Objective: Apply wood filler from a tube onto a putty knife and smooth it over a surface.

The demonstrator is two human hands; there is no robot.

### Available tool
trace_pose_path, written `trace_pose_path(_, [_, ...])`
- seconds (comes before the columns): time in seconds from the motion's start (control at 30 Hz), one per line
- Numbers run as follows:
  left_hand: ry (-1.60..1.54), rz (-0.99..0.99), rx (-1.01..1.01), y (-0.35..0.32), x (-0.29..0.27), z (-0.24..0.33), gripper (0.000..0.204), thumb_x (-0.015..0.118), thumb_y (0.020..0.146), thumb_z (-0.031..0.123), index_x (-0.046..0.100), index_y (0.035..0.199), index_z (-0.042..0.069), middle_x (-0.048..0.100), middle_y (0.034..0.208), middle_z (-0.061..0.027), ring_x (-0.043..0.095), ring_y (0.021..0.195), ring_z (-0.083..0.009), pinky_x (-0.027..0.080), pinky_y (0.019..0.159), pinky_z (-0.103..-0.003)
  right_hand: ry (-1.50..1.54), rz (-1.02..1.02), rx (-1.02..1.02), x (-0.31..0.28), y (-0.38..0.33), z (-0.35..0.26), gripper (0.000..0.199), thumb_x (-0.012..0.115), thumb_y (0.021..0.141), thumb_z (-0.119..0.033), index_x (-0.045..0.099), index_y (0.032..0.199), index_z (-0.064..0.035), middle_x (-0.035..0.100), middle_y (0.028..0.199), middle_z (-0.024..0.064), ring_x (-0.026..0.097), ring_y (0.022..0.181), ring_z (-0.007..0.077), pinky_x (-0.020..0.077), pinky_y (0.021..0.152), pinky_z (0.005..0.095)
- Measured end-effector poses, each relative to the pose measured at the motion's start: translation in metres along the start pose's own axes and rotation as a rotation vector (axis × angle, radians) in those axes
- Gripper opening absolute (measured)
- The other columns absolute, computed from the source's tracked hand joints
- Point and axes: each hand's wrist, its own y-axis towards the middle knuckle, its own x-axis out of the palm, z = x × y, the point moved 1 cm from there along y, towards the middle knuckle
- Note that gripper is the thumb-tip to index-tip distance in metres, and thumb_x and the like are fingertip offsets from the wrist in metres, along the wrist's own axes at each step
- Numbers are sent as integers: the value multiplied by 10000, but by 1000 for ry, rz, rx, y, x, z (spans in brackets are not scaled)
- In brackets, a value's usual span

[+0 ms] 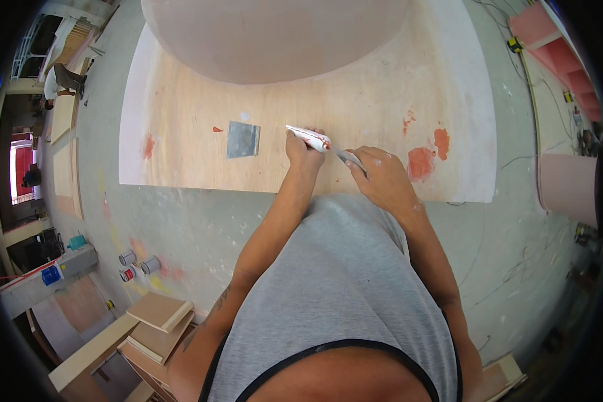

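Note:
My left hand (304,155) is closed round a white squeeze tube (313,139) whose near end is smeared with red. In my right hand (384,175) is a slim grey tool (348,158), which looks like a putty knife or scraper. Its tip points at the red end of the tube; whether they touch I cannot tell. Both hands are over the near edge of a pale wooden board (187,120). To the left of the tube a flat grey metal plate (242,139) lies on the board.
A large rounded, pinkish-grey form (275,40) stands on the board's far side. Red smears (421,163) mark the wood at right. Several cans (150,264) sit on the floor at left, near wooden panels (159,311). Cables and a pink cylinder (568,186) are at right. Another person (63,80) bends far left.

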Motion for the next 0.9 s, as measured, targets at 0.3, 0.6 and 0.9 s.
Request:
trace_pose_path(0.3, [55, -46, 59, -4, -1, -6, 482, 280, 1082, 469, 456, 969, 35, 492, 850, -111, 502, 729, -243, 503, 674, -375, -41, -126, 16, 11, -3, 5, 266, 563, 923, -123, 671, 1133, -2, 677, 989, 160, 658, 878, 352, 535, 790, 431])
trace_pose_path(0.6, [242, -12, 145, -23, 14, -11, 496, 268, 1082, 487, 448, 929, 51, 457, 838, -87, 483, 709, -217, 498, 648, -369, -78, -205, 59, 17, -6, 7, 304, 533, 913, -86, 645, 1176, 18, 667, 1030, 185, 662, 871, 381, 543, 790, 457])
trace_pose_path(0.9, [235, 38, 92, -15, 5, -17, 504, 270, 1076, 505, 447, 951, 50, 465, 848, -89, 497, 714, -218, 494, 632, -369, -62, -153, 51, 27, -6, 10, 309, 534, 893, -73, 633, 1165, 38, 661, 1017, 203, 663, 872, 378, 544, 792, 447])
